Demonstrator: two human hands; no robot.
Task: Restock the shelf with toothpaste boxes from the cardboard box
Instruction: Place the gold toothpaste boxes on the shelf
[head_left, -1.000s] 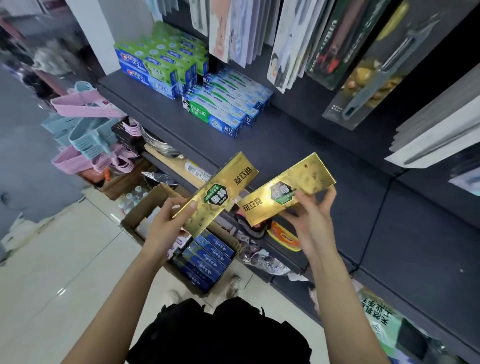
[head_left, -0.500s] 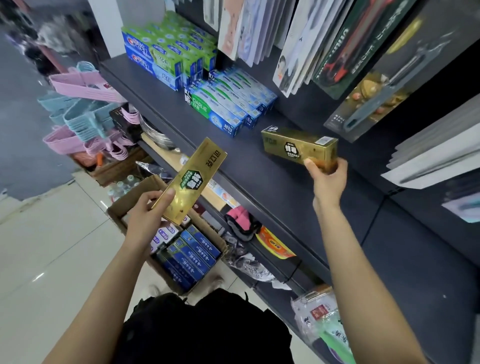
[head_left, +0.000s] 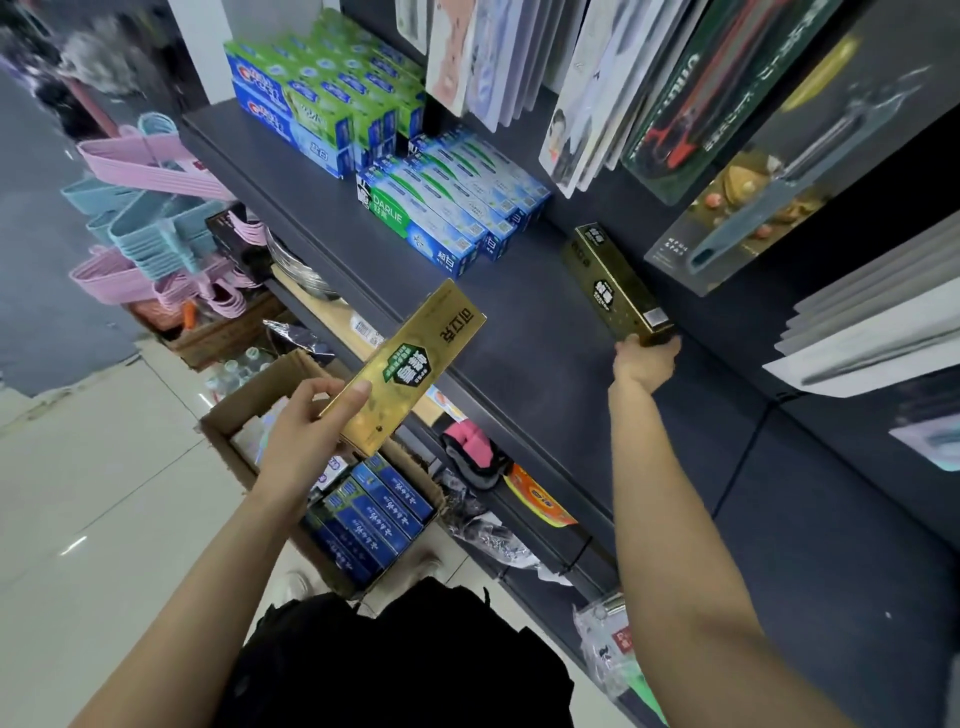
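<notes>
Your right hand (head_left: 645, 358) is extended to the dark shelf (head_left: 524, 332) and grips the near end of a gold toothpaste box (head_left: 613, 286). The fingers are curled round that end and mostly hidden behind it; only the knuckles and back of the hand show. The box runs away from your fingers toward the back of the shelf, long side down; whether it rests fully on the shelf surface cannot be told. Beyond its far end and to the left lies a row of Darlie boxes (head_left: 447, 208), apart from the gold box.

Your left hand (head_left: 306, 441) holds a second gold toothpaste box (head_left: 410, 364) in the air in front of the shelf edge. The thumb (head_left: 353, 397) lies across the printed face near the lower end, and the other fingers wrap behind it. The box tilts up and away from your fingers toward the shelf, its upper end over the shelf's front lip.

Below your left hand stands the cardboard box (head_left: 234, 415) on the floor, open, with blue toothpaste boxes (head_left: 374, 509) packed in its near side. Further along the shelf from your left fingers is a stack of green and blue toothpaste boxes (head_left: 311, 98). Carded goods (head_left: 727, 104) hang above your right hand.
</notes>
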